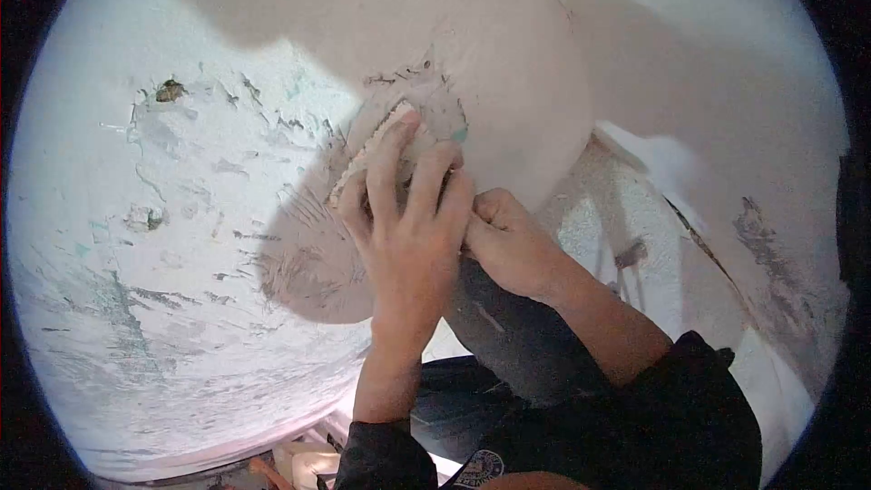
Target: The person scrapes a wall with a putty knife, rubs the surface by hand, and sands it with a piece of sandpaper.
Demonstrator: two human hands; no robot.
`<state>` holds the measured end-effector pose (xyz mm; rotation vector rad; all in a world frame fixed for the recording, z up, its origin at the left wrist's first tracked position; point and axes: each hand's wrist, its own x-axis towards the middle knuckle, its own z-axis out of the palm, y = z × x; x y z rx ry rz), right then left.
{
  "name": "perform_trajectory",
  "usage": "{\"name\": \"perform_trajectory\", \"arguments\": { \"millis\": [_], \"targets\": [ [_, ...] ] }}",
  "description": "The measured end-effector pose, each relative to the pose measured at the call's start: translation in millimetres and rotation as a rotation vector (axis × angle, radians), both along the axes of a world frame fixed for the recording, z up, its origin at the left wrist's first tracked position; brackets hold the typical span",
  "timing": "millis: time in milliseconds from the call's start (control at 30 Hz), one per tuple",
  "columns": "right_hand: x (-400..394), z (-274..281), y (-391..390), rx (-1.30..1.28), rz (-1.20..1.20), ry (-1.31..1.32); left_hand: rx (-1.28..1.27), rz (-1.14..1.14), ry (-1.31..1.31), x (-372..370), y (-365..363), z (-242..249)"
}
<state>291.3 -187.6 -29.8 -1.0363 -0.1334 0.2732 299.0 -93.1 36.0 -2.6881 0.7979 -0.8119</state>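
Observation:
My left hand [413, 200] lies over a flat, pale tool caked with plaster [370, 154], its fingers spread and bent across it. The tool's rough, crumbly edge slants up to the right against the white wall [200, 245]. My right hand [508, 240] is closed just beside the left, below its little finger. What the right fingers grip is hidden, perhaps a handle of the same tool. Around the hands, the wall shows a grey, roughly scraped patch [308, 263] under my shadow.
On the left, the wall has a hole [170, 91], a chipped spot [143, 218] and dark scrape marks. A dark crack [703, 240] runs down the right side. My dark trouser leg [517, 331] is below the hands. Partly seen objects [295, 465] lie at the bottom edge.

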Motion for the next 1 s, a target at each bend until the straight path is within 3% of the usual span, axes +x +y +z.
{"name": "perform_trajectory", "arguments": {
  "millis": [133, 433, 633, 1000],
  "targets": [
    [-4, -8, -3, -0.072, -0.119, -0.142, -0.008, -0.001, -0.048, 1, -3, -4],
    [-3, -5, -8, -0.256, -0.131, -0.147, -0.017, -0.019, -0.131, 4, 1, -17],
    [9, 4, -3, -0.131, -0.116, -0.202, 0.006, -0.013, -0.135, 10, -2, 6],
    [7, 3, -2, -0.186, -0.094, -0.142, -0.031, -0.019, -0.057, 9, -1, 0]
  ]
}}
